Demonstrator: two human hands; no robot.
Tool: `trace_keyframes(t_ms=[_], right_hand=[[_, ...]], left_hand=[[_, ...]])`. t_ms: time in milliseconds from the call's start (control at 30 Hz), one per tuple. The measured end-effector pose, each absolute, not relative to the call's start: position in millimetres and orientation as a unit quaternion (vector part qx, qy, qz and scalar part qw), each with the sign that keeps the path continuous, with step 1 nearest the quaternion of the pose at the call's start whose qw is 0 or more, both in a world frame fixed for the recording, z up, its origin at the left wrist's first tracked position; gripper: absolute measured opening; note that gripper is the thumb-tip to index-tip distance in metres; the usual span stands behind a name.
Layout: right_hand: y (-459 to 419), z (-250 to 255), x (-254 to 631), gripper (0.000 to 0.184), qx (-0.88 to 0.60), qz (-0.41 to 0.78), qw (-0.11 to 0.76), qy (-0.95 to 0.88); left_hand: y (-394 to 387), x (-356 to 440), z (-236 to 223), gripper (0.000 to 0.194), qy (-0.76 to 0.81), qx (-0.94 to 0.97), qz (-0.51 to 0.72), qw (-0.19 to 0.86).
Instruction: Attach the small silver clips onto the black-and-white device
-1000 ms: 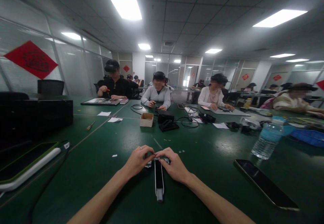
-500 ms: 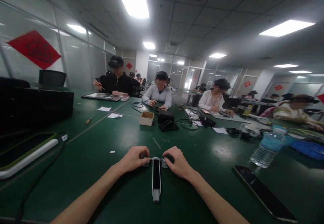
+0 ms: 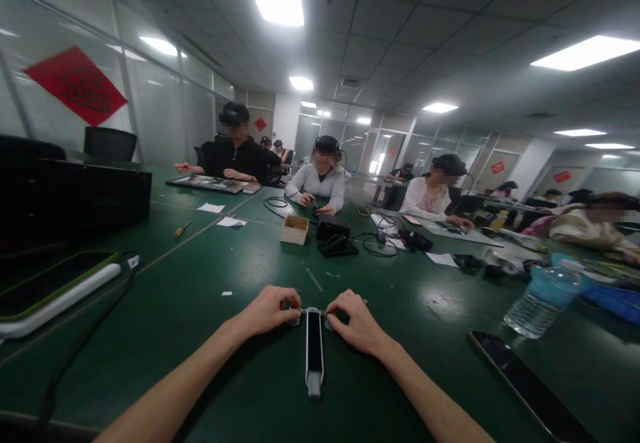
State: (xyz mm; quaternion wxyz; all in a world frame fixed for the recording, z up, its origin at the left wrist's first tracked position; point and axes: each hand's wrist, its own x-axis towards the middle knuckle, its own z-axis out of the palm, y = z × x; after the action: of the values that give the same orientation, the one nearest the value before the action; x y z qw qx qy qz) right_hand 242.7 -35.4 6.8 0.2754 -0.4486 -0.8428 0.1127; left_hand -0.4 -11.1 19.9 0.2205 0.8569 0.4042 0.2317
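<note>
A slim, long device (image 3: 315,343) with a black face, a white rim and a grey end piece lies lengthwise on the green table in front of me. Small greyish see-through pieces stick out on both sides of its far end. My left hand (image 3: 273,309) has thumb and fingers closed at the left piece (image 3: 294,320). On the other side my right hand (image 3: 354,319) pinches at the right piece (image 3: 329,323). Fingertips partly cover both pieces, so their exact kind is hidden.
A phone (image 3: 530,386) and a water bottle (image 3: 545,296) are to the right. At left are a white-sided device (image 3: 60,299) with a cable and a screwdriver (image 3: 183,229). An open box (image 3: 295,229) and black gear (image 3: 336,235) stand ahead. Several people sit around the table.
The whole view has shifted slightly, so things appear a little further right. Both hands keep their places beside the device. The person at far left has lowered a hand holding a tool.
</note>
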Motion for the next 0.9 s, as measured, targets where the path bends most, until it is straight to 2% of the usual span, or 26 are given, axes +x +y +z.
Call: trace_keyframes(t_ms=[900], right_hand=[[-34.1, 7.0, 239.6, 0.008, -0.488, 0.19, 0.282, -0.804]], left_hand=[[-11.2, 6.1, 19.4, 0.011, 0.44, 0.799, 0.266, 0.312]])
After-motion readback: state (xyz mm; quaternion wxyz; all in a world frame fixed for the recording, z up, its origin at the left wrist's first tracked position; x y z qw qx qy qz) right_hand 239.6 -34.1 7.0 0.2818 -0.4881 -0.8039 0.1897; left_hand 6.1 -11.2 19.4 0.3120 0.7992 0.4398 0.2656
